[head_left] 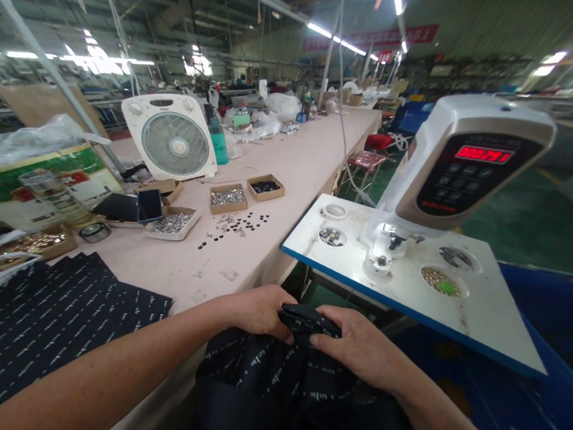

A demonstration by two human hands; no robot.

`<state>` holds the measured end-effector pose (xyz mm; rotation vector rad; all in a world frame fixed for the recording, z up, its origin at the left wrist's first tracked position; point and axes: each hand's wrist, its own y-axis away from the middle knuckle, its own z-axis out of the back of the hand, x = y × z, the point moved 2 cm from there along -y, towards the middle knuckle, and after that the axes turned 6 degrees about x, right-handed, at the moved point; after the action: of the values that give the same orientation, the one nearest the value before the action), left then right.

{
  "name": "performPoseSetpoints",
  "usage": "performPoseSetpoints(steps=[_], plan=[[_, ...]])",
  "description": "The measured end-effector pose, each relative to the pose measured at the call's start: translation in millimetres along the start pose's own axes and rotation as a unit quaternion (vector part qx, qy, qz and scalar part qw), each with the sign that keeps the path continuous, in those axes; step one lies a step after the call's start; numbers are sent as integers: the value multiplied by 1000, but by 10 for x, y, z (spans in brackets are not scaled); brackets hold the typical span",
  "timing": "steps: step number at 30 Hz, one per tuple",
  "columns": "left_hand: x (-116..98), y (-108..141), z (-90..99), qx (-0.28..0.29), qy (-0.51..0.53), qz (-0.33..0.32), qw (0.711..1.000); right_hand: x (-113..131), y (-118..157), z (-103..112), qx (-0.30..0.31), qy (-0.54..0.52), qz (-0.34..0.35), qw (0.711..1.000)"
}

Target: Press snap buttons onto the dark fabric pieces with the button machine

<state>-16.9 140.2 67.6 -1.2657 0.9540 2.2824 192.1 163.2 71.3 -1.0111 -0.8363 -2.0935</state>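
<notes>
Black fabric with white printed lettering (283, 368) hangs in front of me, its top edge folded between my hands. My left hand (265, 312) pinches the fold on the left, thumb on the near side. On the right, my right hand (355, 341) grips the same edge, a short stretch of cloth showing between the two. Just beyond my hands stands a snap-fastening machine (461, 163) with a red lit display. Its small lower die (380, 262) sits on a white work plate (331, 272), apart from the fabric.
More printed black fabric (71, 317) lies on the left table (300, 169). Boxes of metal parts (228, 198) and black parts (265, 186) stand there, with loose pieces (240, 224) nearby. A box fan (173, 138) is behind. Round wells in the plate hold small parts (440, 280).
</notes>
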Motion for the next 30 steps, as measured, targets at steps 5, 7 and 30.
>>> performPoseSetpoints(steps=[5,7,30], plan=[[64,-35,11,8,32,-8,999,-26,-39,29,-4,-16,-9,1000],[118,-50,-14,12,52,-9,999,-23,-52,37,-2,-16,-3,1000],[601,-169,-266,-67,320,-44,944,62,-391,43,4,86,-45,995]])
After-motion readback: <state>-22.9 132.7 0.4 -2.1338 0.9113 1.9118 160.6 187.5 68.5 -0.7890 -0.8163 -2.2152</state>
